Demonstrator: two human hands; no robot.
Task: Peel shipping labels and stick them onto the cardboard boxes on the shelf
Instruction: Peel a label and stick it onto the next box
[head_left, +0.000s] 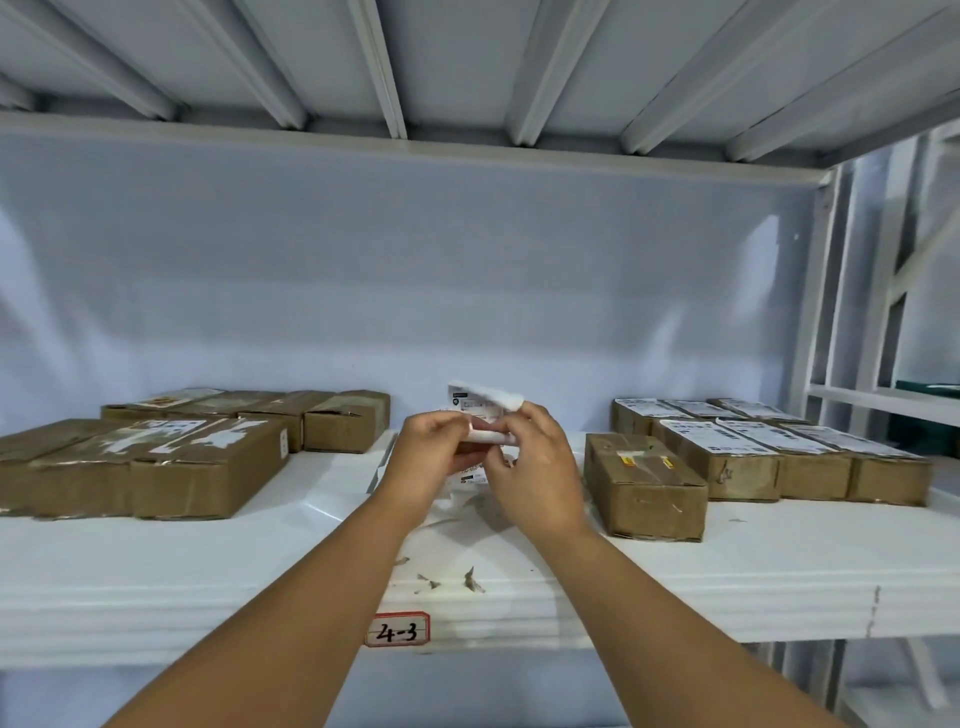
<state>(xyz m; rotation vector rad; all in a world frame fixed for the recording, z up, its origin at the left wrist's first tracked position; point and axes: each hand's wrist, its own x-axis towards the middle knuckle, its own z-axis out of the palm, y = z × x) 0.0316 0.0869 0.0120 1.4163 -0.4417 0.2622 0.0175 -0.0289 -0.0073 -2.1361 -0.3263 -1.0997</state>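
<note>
Both hands pinch a white shipping label (475, 410) (curled, partly peeled).

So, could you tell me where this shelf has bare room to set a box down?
The front strip of the shelf is bare before the left boxes and the right boxes. The middle is crowded: the left hand and right hand hold labels over scraps.

White shelf (156, 571); pale blue wall (467, 260)
</note>
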